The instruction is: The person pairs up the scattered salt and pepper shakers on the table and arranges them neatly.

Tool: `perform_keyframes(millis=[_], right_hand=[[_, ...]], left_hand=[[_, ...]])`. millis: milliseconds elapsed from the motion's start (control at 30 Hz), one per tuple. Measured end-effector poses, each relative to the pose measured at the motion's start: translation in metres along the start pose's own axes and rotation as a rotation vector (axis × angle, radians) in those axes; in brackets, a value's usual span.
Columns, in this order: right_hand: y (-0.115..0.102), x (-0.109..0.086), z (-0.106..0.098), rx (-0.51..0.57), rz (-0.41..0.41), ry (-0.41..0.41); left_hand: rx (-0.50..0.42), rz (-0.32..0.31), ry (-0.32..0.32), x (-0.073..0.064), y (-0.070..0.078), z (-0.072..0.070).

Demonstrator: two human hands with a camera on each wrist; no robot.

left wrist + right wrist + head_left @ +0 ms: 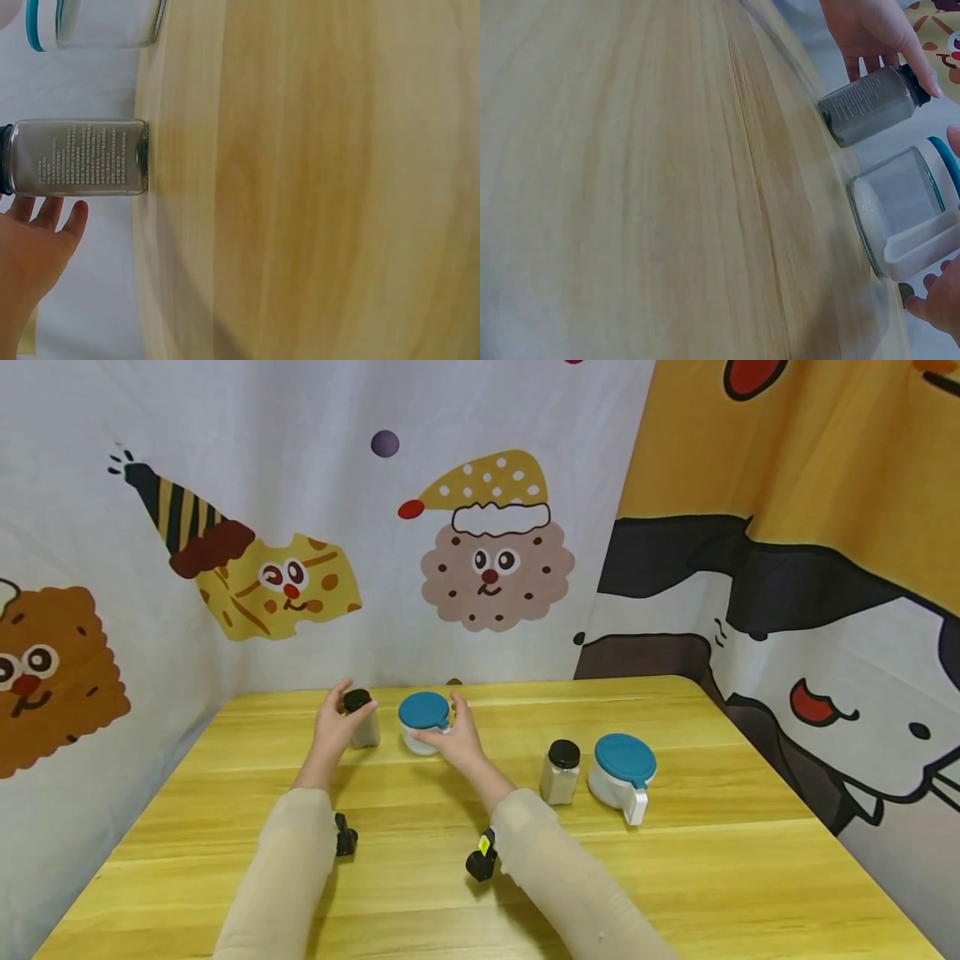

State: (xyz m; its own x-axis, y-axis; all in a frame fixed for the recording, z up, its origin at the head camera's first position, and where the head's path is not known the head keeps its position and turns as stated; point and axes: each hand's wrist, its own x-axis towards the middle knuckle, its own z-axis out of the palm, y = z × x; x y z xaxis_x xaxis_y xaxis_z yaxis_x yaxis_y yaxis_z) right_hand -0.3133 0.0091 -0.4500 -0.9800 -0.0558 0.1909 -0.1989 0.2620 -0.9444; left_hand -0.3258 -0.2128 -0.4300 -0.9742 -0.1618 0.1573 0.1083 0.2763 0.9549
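Apparently, grasp-or-release step: I had the left hand spread around the black-capped jar, right hand spread around the blue-lidded pot, far back on the table; next likely called for even closing or clean withdrawal.

Jar lids were blue, bottle caps black, sleeves beige; tabletop had yellow wood grain, curtain cartoon print.

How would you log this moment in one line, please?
left hand: spread around bottle | right hand: spread beside jar | contact: unclear | second bottle, second jar: standing farther right
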Motion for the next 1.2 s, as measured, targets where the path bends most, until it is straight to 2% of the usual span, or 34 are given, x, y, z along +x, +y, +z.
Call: perform_keyframes(millis=[233, 567, 967, 1200], right_hand=[[0.0, 0.002, 0.003, 0.003, 0.039, 0.007], [0.001, 0.005, 0.009, 0.027, 0.044, -0.011], [-0.001, 0.005, 0.012, 0.028, 0.055, 0.005], [0.0, 0.006, 0.013, 0.018, 0.047, 0.019]], left_hand=[[-0.022, -0.008, 0.018, 0.0, -0.003, 0.002], [-0.041, -0.007, 0.069, -0.001, -0.006, 0.007], [-0.085, 0.009, 0.11, 0.0, -0.011, 0.011], [-0.117, -0.003, 0.122, 0.0, -0.013, 0.012]])
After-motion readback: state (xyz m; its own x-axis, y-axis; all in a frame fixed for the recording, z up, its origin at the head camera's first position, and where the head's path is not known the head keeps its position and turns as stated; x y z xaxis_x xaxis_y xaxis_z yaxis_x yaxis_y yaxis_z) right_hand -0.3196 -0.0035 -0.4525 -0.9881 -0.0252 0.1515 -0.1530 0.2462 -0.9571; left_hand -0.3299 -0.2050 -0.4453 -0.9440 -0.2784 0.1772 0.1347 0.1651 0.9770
